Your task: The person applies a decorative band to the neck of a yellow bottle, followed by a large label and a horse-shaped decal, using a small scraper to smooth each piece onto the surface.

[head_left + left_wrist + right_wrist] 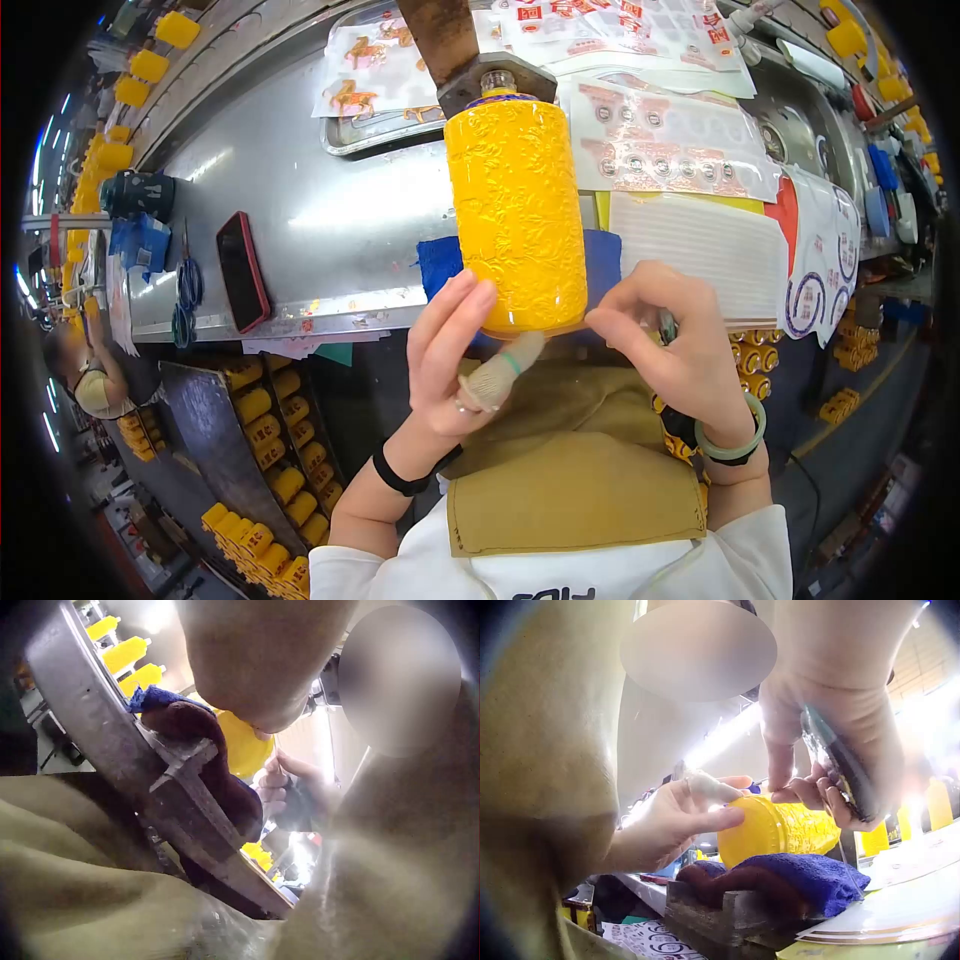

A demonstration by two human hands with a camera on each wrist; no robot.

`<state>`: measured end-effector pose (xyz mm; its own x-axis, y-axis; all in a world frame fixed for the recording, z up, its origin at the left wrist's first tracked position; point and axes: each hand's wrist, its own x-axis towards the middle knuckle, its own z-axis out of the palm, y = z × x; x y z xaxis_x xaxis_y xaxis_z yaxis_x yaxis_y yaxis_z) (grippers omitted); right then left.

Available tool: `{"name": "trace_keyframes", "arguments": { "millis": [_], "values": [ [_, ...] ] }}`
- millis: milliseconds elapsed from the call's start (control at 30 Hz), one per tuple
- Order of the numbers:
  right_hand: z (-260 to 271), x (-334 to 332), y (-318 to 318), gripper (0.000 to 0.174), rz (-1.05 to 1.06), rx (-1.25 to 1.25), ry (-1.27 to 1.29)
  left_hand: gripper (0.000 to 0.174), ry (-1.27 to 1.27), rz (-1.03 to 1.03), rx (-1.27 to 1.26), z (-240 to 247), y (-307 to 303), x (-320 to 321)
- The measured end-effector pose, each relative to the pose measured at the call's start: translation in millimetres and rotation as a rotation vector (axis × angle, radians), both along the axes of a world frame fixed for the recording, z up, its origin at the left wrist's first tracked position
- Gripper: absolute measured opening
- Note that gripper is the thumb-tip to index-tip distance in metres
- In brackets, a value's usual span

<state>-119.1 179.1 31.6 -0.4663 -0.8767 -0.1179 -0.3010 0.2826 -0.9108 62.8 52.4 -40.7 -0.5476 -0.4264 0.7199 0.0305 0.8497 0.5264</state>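
A yellow embossed bottle (515,205) lies with its neck in a metal bracket (492,82) and its base facing me. My left hand (455,355) touches the base end with extended fingers on the side. Its thumb wears a pale finger cot (492,383) with a green band and lies at the base. In the right wrist view my right hand (832,750) curls its lower fingers round a dark slim tool (840,769) with a teal end; its exact kind cannot be told. The right index finger and thumb meet at the bottle's base edge.
A blue cloth (604,262) pads the support under the bottle. Decal sheets (680,140) and a white stack (700,250) lie right. Left are a red-edged phone (243,272), scissors (187,285) and a metal tray (360,135). A rack of yellow bottles (262,430) stands below.
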Motion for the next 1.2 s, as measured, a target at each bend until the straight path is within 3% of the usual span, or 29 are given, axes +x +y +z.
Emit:
{"name": "trace_keyframes", "arguments": {
  "millis": [100, 167, 233, 267, 300, 433, 533, 967, 1033, 1133, 1200],
  "values": [
    [-2, 0, 1, 0.011, -0.016, 0.044, -0.028, 0.026, -0.075, -0.119, -0.035, 4, -5, -3],
    [-2, 0, 1, 0.011, -0.021, 0.04, -0.029, 0.026, -0.045, -0.08, 0.012, 5, -4, -7],
    [-1, 1, 0, 0.012, -0.019, 0.029, -0.029, 0.038, 0.027, -0.024, 0.058, -7, -6, -5],
    [-1, 2, 0, 0.012, -0.016, 0.017, -0.029, 0.05, 0.097, -0.005, 0.421, -7, 3, -5],
    [-1, 2, -1, 0.012, -0.016, 0.016, -0.031, 0.05, 0.095, -0.005, 0.419, -9, 2, 0],
    [0, 3, -1, 0.011, 0.006, 0.011, -0.011, 0.061, 0.013, -0.059, 0.315, -18, -2, 12],
    [1, 1, 0, 0.011, 0.009, 0.002, 0.004, 0.031, -0.022, 0.069, 0.058, -5, 0, 8],
    [2, -2, 2, 0.011, -0.008, 0.032, -0.029, 0.034, 0.012, 0.074, 0.122, -12, 1, 8],
    [1, -2, 1, 0.011, -0.007, 0.034, -0.026, 0.043, -0.036, -0.01, -0.163, -12, -5, 8],
    [-4, -3, 1, 0.011, -0.008, 0.035, -0.023, 0.034, -0.161, -0.018, -0.116, 13, -2, 2],
    [-3, -3, 1, 0.01, -0.011, 0.034, -0.019, 0.036, -0.087, -0.065, -0.07, 4, -7, 0]
  ]
}}
